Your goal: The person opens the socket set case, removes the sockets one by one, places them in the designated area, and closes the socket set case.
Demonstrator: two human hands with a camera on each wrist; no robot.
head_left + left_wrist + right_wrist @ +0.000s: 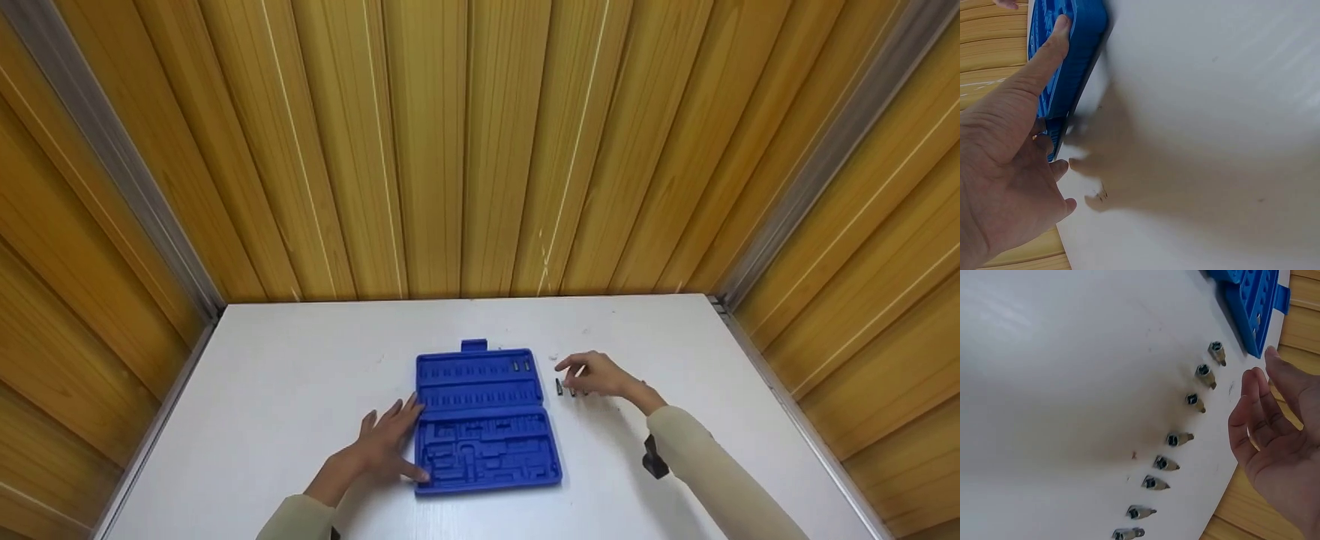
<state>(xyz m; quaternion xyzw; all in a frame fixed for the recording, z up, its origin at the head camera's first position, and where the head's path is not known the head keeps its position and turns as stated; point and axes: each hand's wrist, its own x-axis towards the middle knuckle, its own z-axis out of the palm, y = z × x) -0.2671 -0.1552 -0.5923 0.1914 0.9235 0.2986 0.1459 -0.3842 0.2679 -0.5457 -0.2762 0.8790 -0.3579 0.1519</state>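
Note:
A blue plastic case (489, 491) lies spread open on the white table, its moulded slots facing up. My left hand (382, 446) rests along its left side, the thumb on the near corner's rim and the other fingers spread beside the edge. In the left wrist view the thumb (1053, 42) lies straight on the case's rim. To the right of the case, my right hand (598, 373) hovers with loosely bent fingers and nothing between them. Below and beside it several metal socket bits (1178, 439) lie in a curved row. Two small metal bits (521, 367) sit in the far section's right-hand slots.
A latch tab (474, 345) sticks out from the case's far edge. The white table (300, 360) reaches back to a wood-patterned panel wall (427, 150), with similar panels at both sides. A dark wrist device (655, 457) hangs under the right sleeve.

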